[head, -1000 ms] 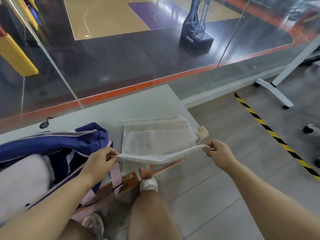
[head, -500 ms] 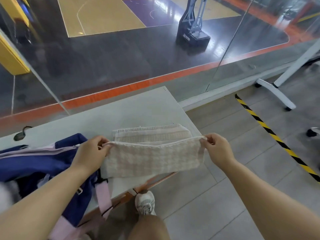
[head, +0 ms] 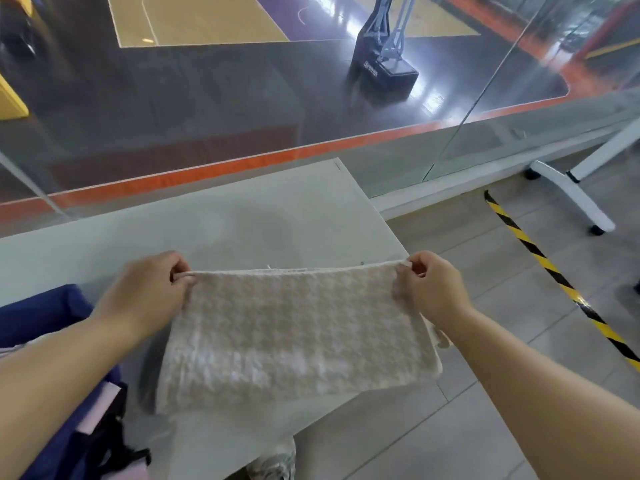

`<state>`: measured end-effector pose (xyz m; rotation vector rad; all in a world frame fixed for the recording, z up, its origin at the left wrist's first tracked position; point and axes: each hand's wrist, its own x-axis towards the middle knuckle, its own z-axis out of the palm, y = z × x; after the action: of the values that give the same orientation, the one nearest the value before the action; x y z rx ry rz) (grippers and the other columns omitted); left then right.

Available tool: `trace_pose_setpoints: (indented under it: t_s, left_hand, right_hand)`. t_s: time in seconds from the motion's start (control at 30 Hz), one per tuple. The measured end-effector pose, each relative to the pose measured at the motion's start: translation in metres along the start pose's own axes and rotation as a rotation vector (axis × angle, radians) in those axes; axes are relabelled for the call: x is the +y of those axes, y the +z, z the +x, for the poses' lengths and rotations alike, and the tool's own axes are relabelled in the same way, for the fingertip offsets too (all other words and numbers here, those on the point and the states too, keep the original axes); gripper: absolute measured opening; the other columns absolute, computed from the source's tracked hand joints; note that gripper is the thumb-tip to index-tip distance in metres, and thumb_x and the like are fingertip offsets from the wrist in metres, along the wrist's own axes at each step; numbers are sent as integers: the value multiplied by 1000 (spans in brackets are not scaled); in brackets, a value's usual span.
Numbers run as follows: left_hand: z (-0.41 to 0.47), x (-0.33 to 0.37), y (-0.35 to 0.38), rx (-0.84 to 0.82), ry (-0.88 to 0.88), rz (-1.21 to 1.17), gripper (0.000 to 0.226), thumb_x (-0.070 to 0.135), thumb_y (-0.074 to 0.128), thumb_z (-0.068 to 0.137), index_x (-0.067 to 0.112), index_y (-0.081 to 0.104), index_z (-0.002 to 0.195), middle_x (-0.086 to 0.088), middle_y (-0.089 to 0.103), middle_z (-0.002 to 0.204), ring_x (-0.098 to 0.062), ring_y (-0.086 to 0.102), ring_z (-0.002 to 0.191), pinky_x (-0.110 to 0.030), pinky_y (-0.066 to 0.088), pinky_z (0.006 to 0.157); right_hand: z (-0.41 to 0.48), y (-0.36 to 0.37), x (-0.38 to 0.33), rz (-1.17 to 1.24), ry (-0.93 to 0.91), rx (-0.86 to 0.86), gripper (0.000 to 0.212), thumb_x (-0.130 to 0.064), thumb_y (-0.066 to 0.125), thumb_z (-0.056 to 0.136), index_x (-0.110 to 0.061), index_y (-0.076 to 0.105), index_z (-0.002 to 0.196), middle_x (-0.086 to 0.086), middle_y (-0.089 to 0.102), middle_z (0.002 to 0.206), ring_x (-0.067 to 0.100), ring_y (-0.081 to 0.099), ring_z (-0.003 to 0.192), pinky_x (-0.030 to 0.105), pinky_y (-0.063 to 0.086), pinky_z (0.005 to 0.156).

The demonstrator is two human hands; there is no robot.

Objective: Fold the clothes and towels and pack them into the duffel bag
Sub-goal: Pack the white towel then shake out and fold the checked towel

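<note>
beige checked towel (head: 298, 334), folded, held taut

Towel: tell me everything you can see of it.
The towel is beige and white in a small check weave, soft cloth, folded into a wide rectangle with another layer peeking at its right edge. The left hand and right hand pinch its far corners, holding that edge taut over the table; the rest slopes toward the camera.

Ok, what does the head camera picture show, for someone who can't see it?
The left hand and right hand pinch the top corners of a beige checked towel over a pale table. A blue duffel bag sits at the left.
</note>
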<state>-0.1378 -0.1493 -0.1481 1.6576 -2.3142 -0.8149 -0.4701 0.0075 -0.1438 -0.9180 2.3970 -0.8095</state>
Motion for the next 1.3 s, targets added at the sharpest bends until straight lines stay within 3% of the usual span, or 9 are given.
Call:
trace_pose_setpoints:
  t_s: [0.17, 0.33, 0.57, 0.67, 0.77, 0.93, 1.03, 1.13, 1.3]
  left_hand:
    - [6, 2, 13, -74, 39, 115, 27, 37, 70, 79, 19, 55, 94, -4, 54, 95, -24, 53, 88, -37, 45, 78]
    - [5, 11, 17, -120, 70, 259, 39, 39, 74, 73, 23, 59, 106, -2, 45, 96, -31, 49, 101, -41, 41, 88]
    - [5, 14, 17, -115, 61, 256, 34, 39, 68, 79, 26, 58, 108, 0, 40, 98, -28, 42, 106, -40, 40, 89]
    - [3, 14, 17, -106, 85, 294, 38, 41, 64, 83, 25, 55, 115, -1, 43, 106, -28, 37, 109, -41, 40, 92]
    - [2, 11, 20, -112, 175, 287, 46, 35, 61, 86, 23, 49, 129, -3, 48, 128, -29, 37, 119, -42, 35, 101]
    - [-4, 11, 24, -206, 250, 305, 44, 27, 59, 89, 21, 49, 131, -7, 51, 125, -29, 47, 114, -40, 41, 97]
    - [-14, 14, 21, -220, 218, 432, 42, 33, 54, 90, 21, 48, 130, -8, 50, 125, -31, 48, 112, -44, 44, 94]
    - [-28, 20, 19, -248, 186, 537, 39, 37, 50, 91, 21, 47, 127, -7, 50, 123, -31, 51, 110, -43, 45, 92]
    - [-50, 29, 15, -350, 130, 711, 39, 50, 50, 88, 23, 47, 116, -4, 57, 117, -26, 56, 105, -36, 42, 85]
  right_hand:
    - [3, 0, -2, -14, 50, -186, 25, -25, 75, 77, -24, 58, 96, -5, 62, 86, 10, 59, 70, 14, 41, 48]
    - [5, -2, -6, -179, -20, -213, 20, -20, 78, 69, -21, 61, 79, -5, 58, 74, 10, 52, 64, 21, 40, 52]
    - [8, 1, -8, -113, -42, -111, 27, -13, 75, 71, -14, 52, 85, -5, 48, 72, 12, 42, 61, 24, 38, 51]
    - [9, -2, -4, -94, -8, 51, 23, -15, 70, 80, -19, 52, 94, -1, 55, 90, 19, 54, 78, 30, 48, 67]
    - [-1, 1, -4, -233, -69, 129, 28, -18, 66, 84, -18, 53, 109, 2, 50, 111, 21, 53, 95, 33, 46, 80]
    - [-66, 22, -22, -336, -340, -73, 15, -33, 61, 88, -22, 63, 98, -6, 57, 104, 18, 58, 82, 34, 49, 70]
    - [-112, 37, -25, -557, -431, -296, 34, -52, 45, 92, -28, 61, 110, -7, 57, 115, 21, 58, 99, 36, 45, 79]
    - [-136, 47, -28, -744, -425, -308, 71, -69, 8, 88, -28, 58, 115, -2, 58, 124, 25, 59, 108, 53, 42, 82]
    - [-116, 58, -26, -857, -258, -478, 72, -60, 4, 91, -20, 0, 151, -4, -10, 159, 24, -8, 146, 77, 0, 99]
